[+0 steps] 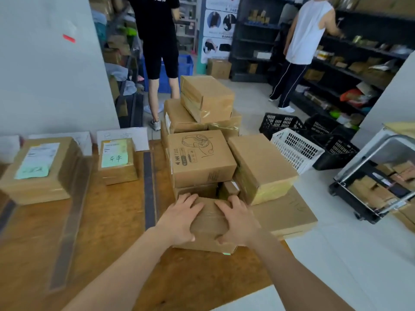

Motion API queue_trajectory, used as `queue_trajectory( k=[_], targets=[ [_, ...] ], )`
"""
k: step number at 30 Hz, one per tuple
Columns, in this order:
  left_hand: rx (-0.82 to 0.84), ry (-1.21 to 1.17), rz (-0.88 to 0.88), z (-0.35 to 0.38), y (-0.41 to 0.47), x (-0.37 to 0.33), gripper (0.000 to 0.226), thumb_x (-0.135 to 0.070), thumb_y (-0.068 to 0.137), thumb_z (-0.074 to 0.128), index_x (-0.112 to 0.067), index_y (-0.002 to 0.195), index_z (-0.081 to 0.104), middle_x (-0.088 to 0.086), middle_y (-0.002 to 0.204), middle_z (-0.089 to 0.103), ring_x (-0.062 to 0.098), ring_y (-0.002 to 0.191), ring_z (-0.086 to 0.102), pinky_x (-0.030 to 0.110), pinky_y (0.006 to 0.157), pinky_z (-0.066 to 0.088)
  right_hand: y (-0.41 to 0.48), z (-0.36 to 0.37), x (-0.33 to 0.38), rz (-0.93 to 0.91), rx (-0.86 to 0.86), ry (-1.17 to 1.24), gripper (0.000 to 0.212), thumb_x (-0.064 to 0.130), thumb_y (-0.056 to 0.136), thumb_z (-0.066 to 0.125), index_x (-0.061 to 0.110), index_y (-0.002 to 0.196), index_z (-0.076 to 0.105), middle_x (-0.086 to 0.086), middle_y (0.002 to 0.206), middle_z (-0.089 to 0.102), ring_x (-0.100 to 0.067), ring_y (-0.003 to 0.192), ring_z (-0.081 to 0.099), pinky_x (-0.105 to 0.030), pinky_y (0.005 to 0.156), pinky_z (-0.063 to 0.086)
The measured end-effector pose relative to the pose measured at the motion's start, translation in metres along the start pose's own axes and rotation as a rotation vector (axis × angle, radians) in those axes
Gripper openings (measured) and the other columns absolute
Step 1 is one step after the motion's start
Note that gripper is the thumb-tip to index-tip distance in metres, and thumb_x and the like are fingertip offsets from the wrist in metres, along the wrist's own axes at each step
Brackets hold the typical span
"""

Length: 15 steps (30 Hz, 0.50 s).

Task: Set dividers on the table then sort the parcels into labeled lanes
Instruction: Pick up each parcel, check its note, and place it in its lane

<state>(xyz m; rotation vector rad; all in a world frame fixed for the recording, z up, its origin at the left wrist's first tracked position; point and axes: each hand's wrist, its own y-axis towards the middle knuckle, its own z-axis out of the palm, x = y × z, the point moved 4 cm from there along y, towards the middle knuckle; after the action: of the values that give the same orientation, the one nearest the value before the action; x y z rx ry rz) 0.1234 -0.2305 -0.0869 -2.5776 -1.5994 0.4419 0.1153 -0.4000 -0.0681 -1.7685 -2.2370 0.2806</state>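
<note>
My left hand [179, 218] and my right hand [238, 221] both grip a small taped cardboard parcel [207, 223] at the near edge of a pile of parcels [201, 158] on the wooden table [107, 221]. A dark divider strip [149, 187] runs away from me left of the pile. Another divider strip [69, 221] lies further left. In the lanes between them sit a small labeled parcel [118, 161] and a bigger labeled parcel [39, 169]. White lane label sheets [125, 135] stand at the table's far edge.
A flat cardboard box [289, 212] lies under the pile at the table's right edge. Black and white plastic baskets [296, 149] sit on the floor to the right, beside a trolley [377, 185] of boxes. Two people stand near shelves beyond the table.
</note>
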Motion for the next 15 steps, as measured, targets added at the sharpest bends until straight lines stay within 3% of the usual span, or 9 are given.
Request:
queue_trajectory(
  k=[3,5,10,15],
  targets=[
    [-0.007,-0.101,-0.063,0.003,-0.009,-0.002,0.092,-0.029,0.084,0.070,-0.027,0.154,0.011,-0.001,0.163,-0.007,0.019,0.149,-0.010,0.046,0.121,0.011,-0.010,0.001,-0.005,0.010,0.005,0.049,0.100,0.071,0.065,0.067,0.039,0.148,0.022,-0.008,0.137,0.030,-0.031,0.127,0.032,-0.044,0.108,0.035],
    [-0.125,-0.216,-0.185,0.004,-0.019,-0.007,0.089,-0.028,0.086,0.069,-0.027,0.154,0.012,0.001,0.163,-0.007,0.021,0.149,-0.006,0.041,0.122,0.011,-0.016,0.005,-0.012,0.068,0.002,0.133,0.099,0.079,0.064,0.060,0.041,0.147,0.023,-0.009,0.135,0.032,-0.032,0.126,0.036,-0.045,0.105,0.039],
    [-0.465,-0.579,-0.629,0.018,-0.048,-0.031,0.092,-0.031,0.091,0.065,-0.022,0.155,-0.001,0.005,0.162,0.009,0.024,0.146,0.022,0.038,0.112,0.032,-0.031,0.014,-0.020,0.197,-0.004,0.332,0.099,0.089,0.061,0.045,0.041,0.146,0.030,-0.011,0.148,0.030,-0.035,0.132,0.039,-0.048,0.104,0.042],
    [-0.460,-1.050,-0.867,0.043,-0.059,-0.051,0.092,-0.043,0.095,0.054,-0.014,0.153,-0.011,0.010,0.159,0.020,0.030,0.141,0.032,0.043,0.109,0.035,-0.044,0.009,-0.016,0.214,-0.067,0.422,0.096,0.088,0.066,0.045,0.038,0.146,0.029,-0.012,0.142,0.035,-0.036,0.129,0.041,-0.048,0.103,0.042]
  ],
)
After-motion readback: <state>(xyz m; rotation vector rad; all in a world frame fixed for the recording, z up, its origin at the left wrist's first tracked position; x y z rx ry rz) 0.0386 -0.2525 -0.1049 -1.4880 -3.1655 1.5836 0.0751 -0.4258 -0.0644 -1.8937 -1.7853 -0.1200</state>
